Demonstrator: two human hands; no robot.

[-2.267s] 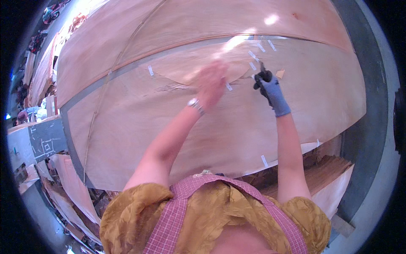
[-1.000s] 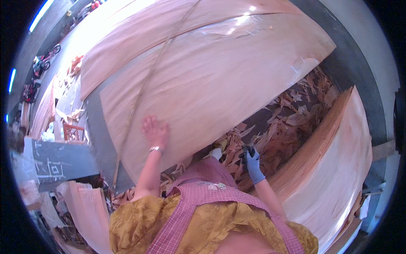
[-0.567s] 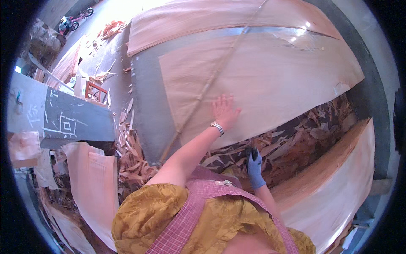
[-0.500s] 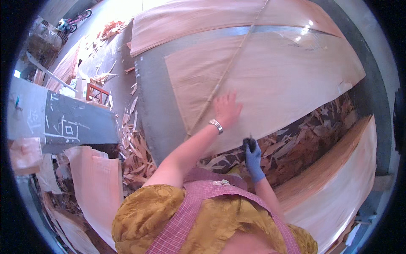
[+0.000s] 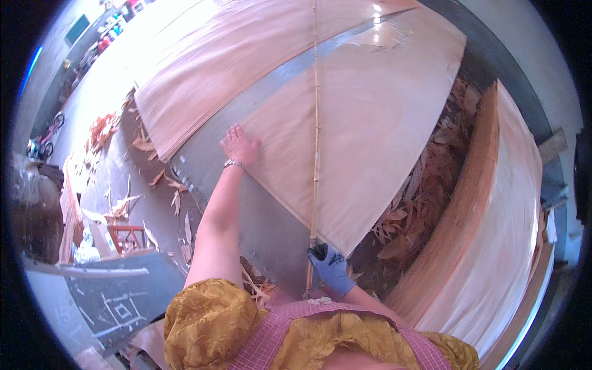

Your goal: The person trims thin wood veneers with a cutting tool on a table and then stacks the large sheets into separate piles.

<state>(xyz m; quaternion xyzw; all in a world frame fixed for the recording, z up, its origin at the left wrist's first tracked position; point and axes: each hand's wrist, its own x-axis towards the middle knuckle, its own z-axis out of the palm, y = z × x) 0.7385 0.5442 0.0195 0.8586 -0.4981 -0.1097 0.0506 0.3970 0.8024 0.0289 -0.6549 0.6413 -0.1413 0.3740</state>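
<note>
My bare left hand (image 5: 240, 148), a metal-banded watch on its wrist, lies with fingers stretched at the left edge of a thin, pale wood veneer sheet (image 5: 370, 123). My right hand (image 5: 333, 268), in a blue glove with black fingers, is closed round the near end of a long bamboo pole (image 5: 317, 148). The pole lies across the veneer and runs away from me to the far side. Part of the right fingers is hidden from view. Beneath the veneer is a grey flat surface (image 5: 265, 209).
Another pinkish veneer sheet (image 5: 209, 80) spreads at the far left. A tall stack of veneer (image 5: 487, 216) stands at right, with torn scraps (image 5: 425, 166) in the gap before it. A grey board with white marks (image 5: 123, 302) and a red frame (image 5: 126, 237) are at lower left.
The view has turned to the left. My left hand has shifted from the middle of the veneer to its left edge. My right hand has come from the veneer's near edge to the pole.
</note>
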